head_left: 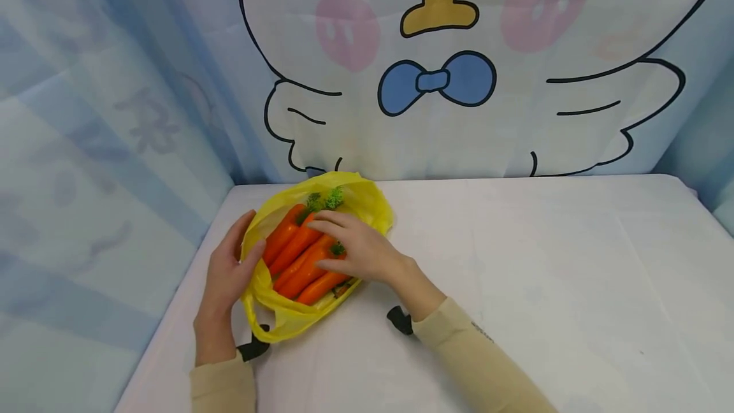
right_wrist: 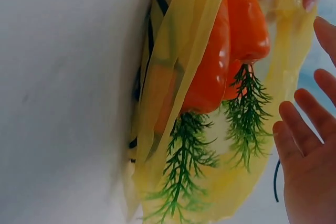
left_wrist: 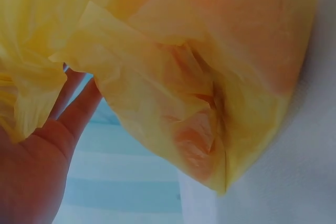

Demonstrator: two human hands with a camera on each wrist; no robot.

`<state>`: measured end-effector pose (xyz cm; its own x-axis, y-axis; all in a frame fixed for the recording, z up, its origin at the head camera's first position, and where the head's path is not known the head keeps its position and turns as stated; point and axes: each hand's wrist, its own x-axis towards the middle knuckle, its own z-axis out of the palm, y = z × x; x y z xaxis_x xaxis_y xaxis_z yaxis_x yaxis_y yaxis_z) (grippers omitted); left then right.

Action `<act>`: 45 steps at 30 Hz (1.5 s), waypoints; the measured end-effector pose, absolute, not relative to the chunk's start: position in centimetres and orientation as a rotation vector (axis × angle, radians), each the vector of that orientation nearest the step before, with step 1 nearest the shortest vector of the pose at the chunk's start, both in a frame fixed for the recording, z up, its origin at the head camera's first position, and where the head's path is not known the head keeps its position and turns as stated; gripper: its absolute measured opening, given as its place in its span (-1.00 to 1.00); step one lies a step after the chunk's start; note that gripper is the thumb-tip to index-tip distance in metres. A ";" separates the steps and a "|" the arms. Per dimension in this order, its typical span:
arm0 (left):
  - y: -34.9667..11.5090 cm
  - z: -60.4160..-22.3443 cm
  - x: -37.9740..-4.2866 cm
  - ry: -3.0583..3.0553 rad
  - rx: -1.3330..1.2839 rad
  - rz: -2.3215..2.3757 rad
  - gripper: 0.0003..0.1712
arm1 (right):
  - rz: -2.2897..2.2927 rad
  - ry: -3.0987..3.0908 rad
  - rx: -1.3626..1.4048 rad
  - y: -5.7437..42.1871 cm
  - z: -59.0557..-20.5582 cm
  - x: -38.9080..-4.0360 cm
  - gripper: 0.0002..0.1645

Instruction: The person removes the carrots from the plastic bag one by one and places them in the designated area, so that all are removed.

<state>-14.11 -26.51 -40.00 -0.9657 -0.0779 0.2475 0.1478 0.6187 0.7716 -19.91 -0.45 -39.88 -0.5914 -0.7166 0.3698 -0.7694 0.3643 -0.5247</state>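
A: Start at the left. What is the left hand [head_left: 226, 273] doing?

B: It is spread at the near-left rim of the yellow bag [head_left: 289, 320], fingers nearly straight and thumb held apart from them. It touches the plastic; I can't tell whether it grips it.

A: Any lettering on the bag?

B: None I can read. The right wrist view has dark marks along the bag's side, but I can't tell whether they are print.

A: And between the hands?

B: Several glossy orange carrots [head_left: 294, 250] lie in the open bag, with leafy green tops [head_left: 334, 197] just beyond the right fingers. The bag's loop handle [head_left: 250, 317] sags beside the left wrist.

A: The right hand [head_left: 367, 250]?

B: Open over the carrots, fingers loosely extended and apart, gripping nothing that I can see. Near its cuff, the beige right sleeve [head_left: 482, 362] bears a small dark line of marking, too small to read.

A: Now the surroundings?

B: Left of the left hand hangs pale blue striped fabric [head_left: 86, 241]. Beyond both hands, a cloth backdrop [head_left: 436, 145] shows a black-outlined cartoon figure with a yellow beak [head_left: 441, 11], pink cheeks and a blue bow tie [head_left: 432, 81]. The white table surface [head_left: 516, 273] runs under the bag and well to the right of the right hand, faintly creased, with more bluish fabric [head_left: 702, 139] past its far-right corner.
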 end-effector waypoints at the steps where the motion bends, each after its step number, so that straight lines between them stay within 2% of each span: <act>1: -26.6 -40.0 -14.0 -2.593 -0.048 -1.271 -0.30 | 1.044 -2.545 1.383 -0.6 -39.9 -19.9 -0.28; 9: -26.7 -40.1 -14.0 -2.605 -0.026 -1.287 -0.32 | 1.006 -2.638 1.415 -1.5 -40.4 -19.9 -0.28; 24: -26.3 -40.2 -15.1 -2.580 -0.075 -1.290 -0.36 | 0.729 -2.652 1.527 -2.3 -40.2 -20.2 -0.44; 45: -26.3 -40.2 -14.4 -2.587 0.021 -1.334 -0.39 | 0.534 -2.780 1.546 -2.6 -40.6 -20.0 -0.45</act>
